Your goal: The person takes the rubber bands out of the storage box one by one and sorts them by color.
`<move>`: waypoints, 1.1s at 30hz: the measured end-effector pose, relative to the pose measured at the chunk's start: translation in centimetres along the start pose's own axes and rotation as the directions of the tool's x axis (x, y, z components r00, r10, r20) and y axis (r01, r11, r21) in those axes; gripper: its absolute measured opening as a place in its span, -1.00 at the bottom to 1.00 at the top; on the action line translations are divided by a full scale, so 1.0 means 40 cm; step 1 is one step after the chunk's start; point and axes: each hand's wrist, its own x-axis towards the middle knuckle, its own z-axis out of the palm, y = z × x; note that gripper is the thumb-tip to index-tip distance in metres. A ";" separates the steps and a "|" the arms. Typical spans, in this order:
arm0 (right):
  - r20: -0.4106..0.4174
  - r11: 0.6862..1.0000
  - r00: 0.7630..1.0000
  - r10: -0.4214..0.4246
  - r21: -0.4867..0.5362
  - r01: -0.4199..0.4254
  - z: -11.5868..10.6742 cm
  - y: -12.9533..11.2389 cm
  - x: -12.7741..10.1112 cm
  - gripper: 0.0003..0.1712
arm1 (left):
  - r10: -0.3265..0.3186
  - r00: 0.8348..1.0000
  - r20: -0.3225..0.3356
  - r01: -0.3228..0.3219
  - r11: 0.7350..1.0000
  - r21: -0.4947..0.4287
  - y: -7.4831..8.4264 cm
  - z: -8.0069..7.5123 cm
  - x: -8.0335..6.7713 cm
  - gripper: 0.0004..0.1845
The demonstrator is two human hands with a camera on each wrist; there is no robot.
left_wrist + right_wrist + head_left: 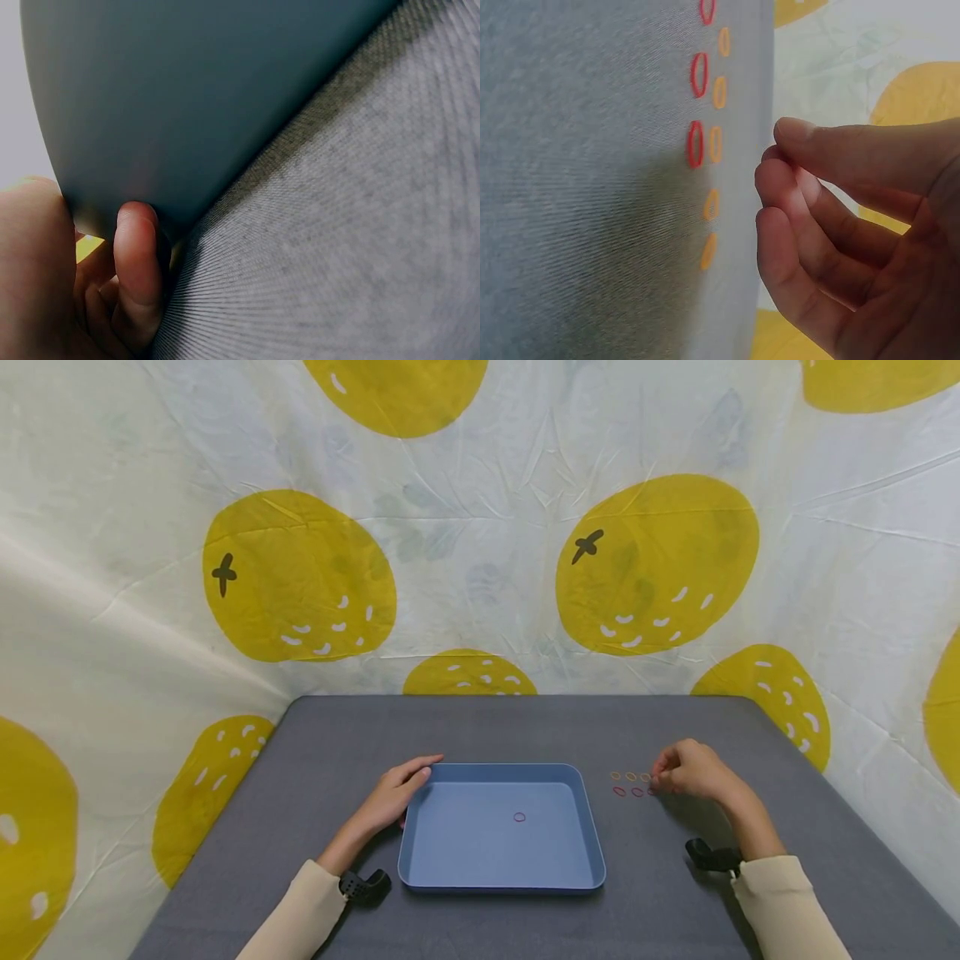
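A shallow blue tray (pixel 495 852) lies on the grey table with one small thin red loop (pixel 520 817) in it. My left hand (pixel 393 795) grips the tray's left side near the far corner, thumb at the rim; a fingertip (pixel 138 225) presses the outer wall. To the right of the tray, red loops (pixel 699 75) and orange-yellow loops (pixel 719 92), like small rubber bands, lie in two rows. My right hand (pixel 692 768) hovers at the right end of these rows. Its thumb and index fingertips come together; whether a loop is between them is hidden.
The grey table (pixel 480 731) reaches back to a white curtain (pixel 472 593) with large yellow fruit prints. Black wrist bands sit on both wrists, the left one (pixel 365 887) close to the tray's near left corner.
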 end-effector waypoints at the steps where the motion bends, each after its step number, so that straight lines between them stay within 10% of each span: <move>1: -0.006 1.000 1.000 -0.007 -0.008 0.007 -0.001 -0.002 0.000 -0.95 | -0.002 1.000 0.001 0.002 1.000 -0.003 -0.001 0.000 0.000 -0.52; 33: 0.020 0.964 0.964 -0.264 -0.029 0.264 0.031 -0.258 0.036 -0.92 | 0.007 1.000 0.004 -0.007 1.000 -0.008 -0.010 -0.002 0.006 -0.49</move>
